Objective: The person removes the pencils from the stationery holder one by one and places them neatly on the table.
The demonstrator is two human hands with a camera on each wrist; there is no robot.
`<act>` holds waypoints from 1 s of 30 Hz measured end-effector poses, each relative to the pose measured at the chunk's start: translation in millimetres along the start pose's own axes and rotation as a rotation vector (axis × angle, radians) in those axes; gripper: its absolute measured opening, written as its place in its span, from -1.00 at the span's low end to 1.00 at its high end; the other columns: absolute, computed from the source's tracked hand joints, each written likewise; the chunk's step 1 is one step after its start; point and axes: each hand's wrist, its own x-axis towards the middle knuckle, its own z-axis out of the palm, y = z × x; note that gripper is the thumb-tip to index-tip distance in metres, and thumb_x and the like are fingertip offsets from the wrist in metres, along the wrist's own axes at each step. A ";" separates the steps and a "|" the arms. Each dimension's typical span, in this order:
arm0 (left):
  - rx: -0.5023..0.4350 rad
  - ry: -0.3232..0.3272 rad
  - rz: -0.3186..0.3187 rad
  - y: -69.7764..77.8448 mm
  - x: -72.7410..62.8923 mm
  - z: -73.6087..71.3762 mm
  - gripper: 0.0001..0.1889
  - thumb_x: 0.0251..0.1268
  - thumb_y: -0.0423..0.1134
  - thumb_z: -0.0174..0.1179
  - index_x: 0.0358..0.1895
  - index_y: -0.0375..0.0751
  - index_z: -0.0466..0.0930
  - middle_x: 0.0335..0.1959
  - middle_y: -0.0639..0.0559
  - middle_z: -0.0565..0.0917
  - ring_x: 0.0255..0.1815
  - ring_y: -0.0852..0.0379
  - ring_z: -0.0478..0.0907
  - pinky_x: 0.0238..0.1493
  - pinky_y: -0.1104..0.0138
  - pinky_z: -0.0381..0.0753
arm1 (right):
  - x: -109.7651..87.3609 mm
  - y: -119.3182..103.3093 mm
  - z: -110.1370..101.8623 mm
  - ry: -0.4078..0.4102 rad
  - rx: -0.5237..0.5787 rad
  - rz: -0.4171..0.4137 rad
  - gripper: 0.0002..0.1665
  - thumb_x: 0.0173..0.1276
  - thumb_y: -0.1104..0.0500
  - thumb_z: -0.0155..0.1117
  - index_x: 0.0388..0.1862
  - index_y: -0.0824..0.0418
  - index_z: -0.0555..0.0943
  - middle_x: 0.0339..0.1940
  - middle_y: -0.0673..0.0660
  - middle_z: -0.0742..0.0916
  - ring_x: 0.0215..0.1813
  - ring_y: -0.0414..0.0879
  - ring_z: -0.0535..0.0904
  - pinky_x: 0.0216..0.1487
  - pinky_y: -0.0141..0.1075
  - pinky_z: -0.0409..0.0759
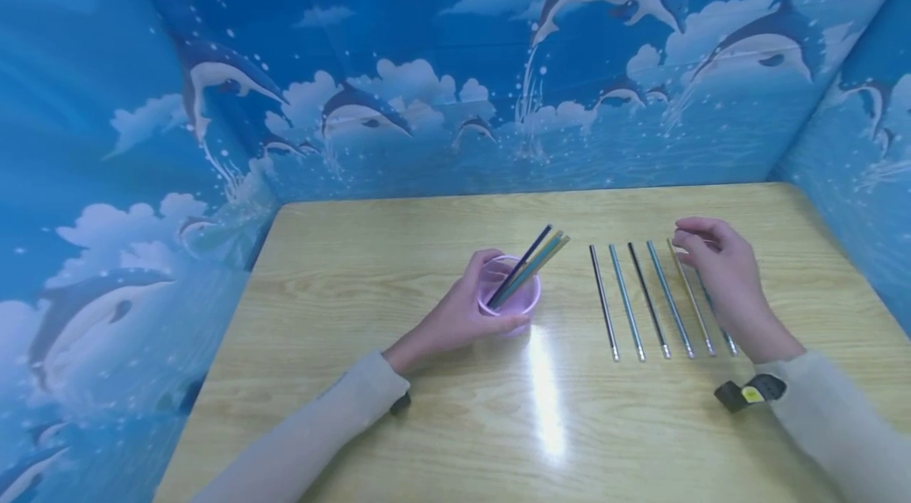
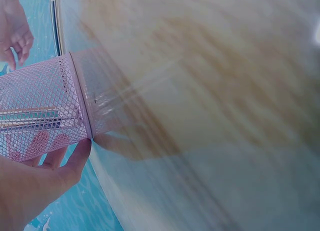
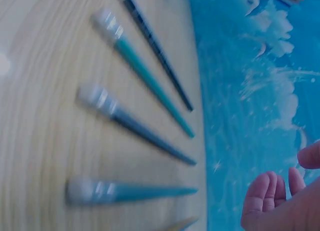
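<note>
A pink mesh pencil cup [image 1: 524,299] stands on the table, gripped by my left hand [image 1: 463,315] around its side. Several pencils [image 1: 527,269] lean out of it toward the upper right. In the left wrist view, the mesh wall [image 2: 37,93] has my thumb and fingers about its base end. To the right, several pencils lie side by side, eraser ends toward me. Over the right end of this row is my right hand [image 1: 727,274], fingers loosely bent and empty, near a gold pencil [image 1: 690,293] and partly covering a teal pencil [image 1: 724,333]. The right wrist view shows a teal pencil [image 3: 152,83].
The wood-grain table [image 1: 342,281] ends at a blue dolphin-print curtain [image 1: 427,131] behind and at the sides. A black band with a yellow patch [image 1: 751,394] sits at my right wrist. Light glares off the tabletop before the cup.
</note>
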 end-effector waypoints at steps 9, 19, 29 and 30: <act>0.002 0.004 0.004 1.4 -1.0 0.2 -0.01 0.15 -0.29 0.69 0.56 0.07 0.21 0.43 0.04 0.54 0.40 -0.01 0.56 0.36 0.16 0.65 | -16.6 -24.0 24.0 -0.045 0.273 -0.097 -0.74 0.74 0.16 0.22 0.27 0.20 0.60 0.15 0.02 0.66 0.11 -0.19 0.63 0.05 -0.54 0.70; 0.000 0.008 -0.008 2.2 -0.8 -1.0 -0.01 0.15 -0.26 0.69 0.56 0.08 0.21 0.43 0.05 0.55 0.41 0.02 0.56 0.36 0.16 0.65 | -29.2 -39.7 59.3 -0.152 0.390 -0.179 -0.78 0.69 0.22 0.29 0.21 0.23 0.65 0.06 0.09 0.72 0.04 -0.12 0.67 0.01 -0.44 0.75; -0.006 0.004 -0.012 2.6 -1.1 0.2 0.00 0.16 -0.26 0.69 0.57 0.05 0.20 0.44 0.07 0.54 0.41 0.02 0.55 0.38 0.14 0.63 | -40.5 -47.3 89.1 -0.224 0.308 -0.168 -0.69 0.65 0.19 0.37 0.25 0.29 0.66 0.03 0.09 0.76 -0.04 -0.08 0.72 -0.03 -0.39 0.77; -0.003 0.003 -0.010 3.0 -1.0 0.2 0.00 0.16 -0.26 0.69 0.58 0.05 0.20 0.44 0.07 0.54 0.42 0.02 0.55 0.38 0.14 0.63 | -41.7 -48.0 91.7 -0.231 0.303 -0.168 -0.67 0.65 0.19 0.37 0.25 0.32 0.65 0.01 0.10 0.75 -0.05 -0.09 0.71 -0.04 -0.39 0.77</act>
